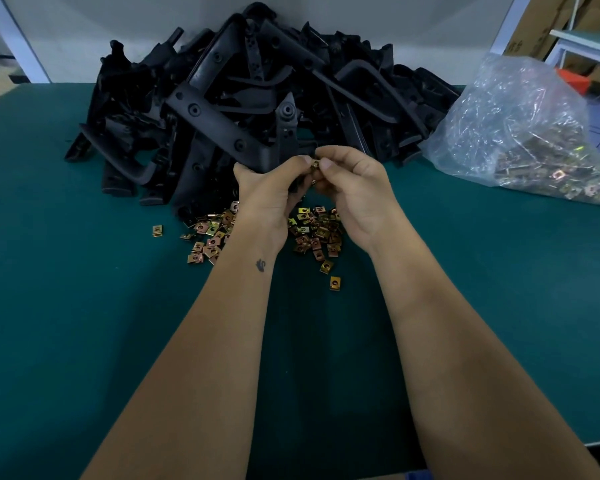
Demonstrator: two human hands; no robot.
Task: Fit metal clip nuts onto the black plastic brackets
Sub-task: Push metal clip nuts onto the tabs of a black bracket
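My left hand (267,192) grips the near end of a long black plastic bracket (208,123) that rises from the heap toward the back left. My right hand (354,188) pinches a small brass-coloured clip nut (315,164) between thumb and forefinger, right against the bracket's end by my left fingertips. Whether the nut sits on the bracket is hidden by my fingers. Below both hands, several loose clip nuts (312,233) lie scattered on the green mat (84,306).
A big heap of black brackets (291,74) fills the back of the mat. A clear plastic bag of clip nuts (520,133) lies at the right. Cardboard boxes (548,26) and a shelf stand beyond the table's right edge.
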